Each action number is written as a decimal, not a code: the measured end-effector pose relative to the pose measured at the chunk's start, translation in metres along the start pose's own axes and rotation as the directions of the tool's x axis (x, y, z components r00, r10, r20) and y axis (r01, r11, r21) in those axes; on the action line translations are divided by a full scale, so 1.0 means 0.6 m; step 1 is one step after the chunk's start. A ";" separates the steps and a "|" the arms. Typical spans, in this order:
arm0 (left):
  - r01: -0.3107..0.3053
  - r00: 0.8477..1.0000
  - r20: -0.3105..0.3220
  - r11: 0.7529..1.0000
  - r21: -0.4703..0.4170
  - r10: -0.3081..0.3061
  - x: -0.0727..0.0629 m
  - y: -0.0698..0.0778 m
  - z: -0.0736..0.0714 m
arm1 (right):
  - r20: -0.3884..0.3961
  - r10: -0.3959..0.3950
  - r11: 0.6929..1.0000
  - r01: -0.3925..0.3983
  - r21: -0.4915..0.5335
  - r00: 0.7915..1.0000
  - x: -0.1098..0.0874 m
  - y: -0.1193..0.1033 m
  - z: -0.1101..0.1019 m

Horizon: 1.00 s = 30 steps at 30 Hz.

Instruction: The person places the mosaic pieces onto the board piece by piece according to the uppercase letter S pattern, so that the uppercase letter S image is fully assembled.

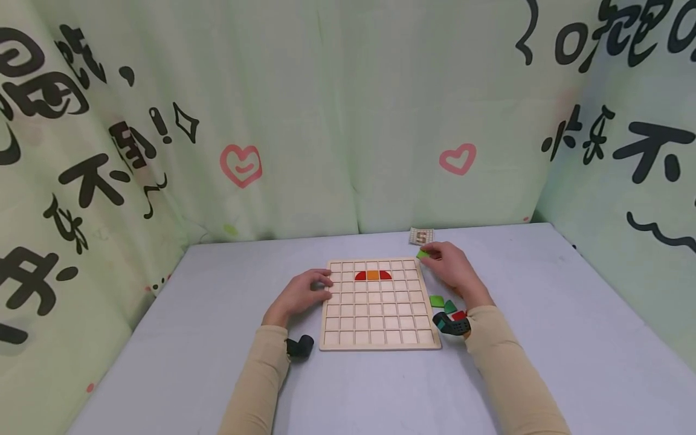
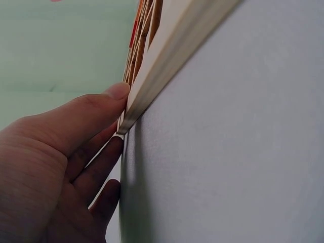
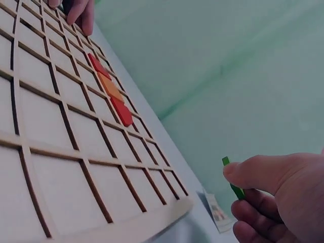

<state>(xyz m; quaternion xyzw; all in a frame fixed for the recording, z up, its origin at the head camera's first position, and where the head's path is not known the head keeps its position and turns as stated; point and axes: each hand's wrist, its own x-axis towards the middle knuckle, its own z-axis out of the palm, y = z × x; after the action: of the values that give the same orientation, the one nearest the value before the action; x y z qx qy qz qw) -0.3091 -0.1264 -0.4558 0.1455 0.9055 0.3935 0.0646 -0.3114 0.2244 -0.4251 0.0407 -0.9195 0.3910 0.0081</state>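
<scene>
A wooden grid board lies flat on the table, with a red, an orange and another red tile side by side in its second row; the orange tile sits between two red ones with rounded outer corners. My left hand rests at the board's left edge, thumb against the rim and fingers loosely extended in the left wrist view. Between thumb and fingers, my right hand pinches a small green tile just beyond the board's upper right corner.
Right of the board lie a light green tile, a dark green tile and a red tile, near the right wrist's camera. A small printed card lies at the table's back, in front of the curtain.
</scene>
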 end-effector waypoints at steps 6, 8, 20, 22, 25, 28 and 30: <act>-0.006 1.000 0.003 1.000 0.003 0.006 0.001 -0.002 0.001 | 0.026 -0.103 0.995 0.103 -0.013 0.994 0.001 -0.029 0.019; -0.002 1.000 0.003 1.000 0.003 0.002 0.001 -0.003 0.001 | 0.047 -0.135 0.990 0.136 -0.021 0.990 0.001 -0.037 0.029; -0.006 1.000 -0.001 1.000 -0.001 0.006 -0.003 -0.001 0.002 | 0.161 -0.218 0.972 0.228 -0.049 0.963 0.007 -0.080 0.092; -0.006 1.000 -0.003 1.000 -0.003 0.006 -0.003 -0.001 0.001 | 0.176 -0.235 0.968 0.246 -0.048 0.956 0.009 -0.083 0.097; -0.014 1.000 -0.006 1.000 -0.001 0.014 -0.002 0.000 -0.001 | 0.203 -0.254 0.962 0.270 -0.051 0.946 0.011 -0.088 0.105; -0.018 1.000 -0.004 1.000 0.003 0.018 -0.002 0.001 -0.002 | 0.232 -0.252 0.960 0.273 -0.065 0.940 0.012 -0.091 0.112; -0.017 1.000 -0.001 1.000 0.004 0.017 -0.002 0.001 -0.002 | 0.247 -0.252 0.956 0.280 -0.083 0.936 0.011 -0.093 0.116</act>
<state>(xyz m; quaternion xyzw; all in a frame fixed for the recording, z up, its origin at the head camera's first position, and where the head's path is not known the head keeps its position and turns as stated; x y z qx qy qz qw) -0.3082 -0.1272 -0.4547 0.1529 0.9050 0.3923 0.0607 -0.3121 0.1350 -0.4331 0.2101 -0.9212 0.3243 -0.0451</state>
